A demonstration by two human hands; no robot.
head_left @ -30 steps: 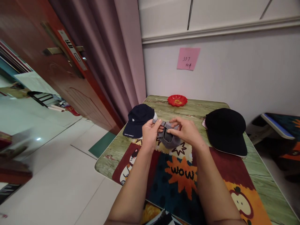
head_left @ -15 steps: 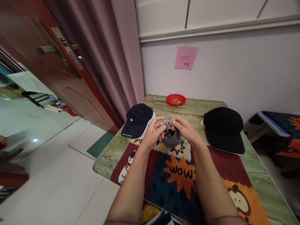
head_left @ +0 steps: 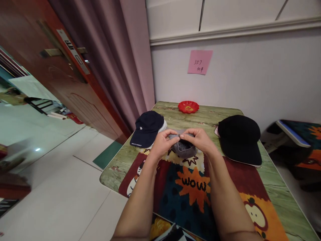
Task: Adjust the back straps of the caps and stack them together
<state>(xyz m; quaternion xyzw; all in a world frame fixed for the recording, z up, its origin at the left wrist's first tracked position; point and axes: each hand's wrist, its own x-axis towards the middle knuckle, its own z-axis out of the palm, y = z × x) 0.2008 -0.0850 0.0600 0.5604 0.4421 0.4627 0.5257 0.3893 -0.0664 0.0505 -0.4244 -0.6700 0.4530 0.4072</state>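
A grey cap is held over the patterned cloth, its dark inside partly showing. My left hand pinches the cap's strap from the left, and my right hand pinches it from the right, with the fingertips of both hands almost meeting. To the left lies a navy cap with a white one partly under it. A black cap rests on the right, a bit of pink showing at its left edge.
A red scalloped dish stands at the back of the green table. The colourful cloth covers the front middle. A pink note is on the wall. A wooden door and a curtain are at the left.
My hands have come closer together at the strap, with my right hand moved slightly left. The cap's opening has turned a little and shows more of its inside.
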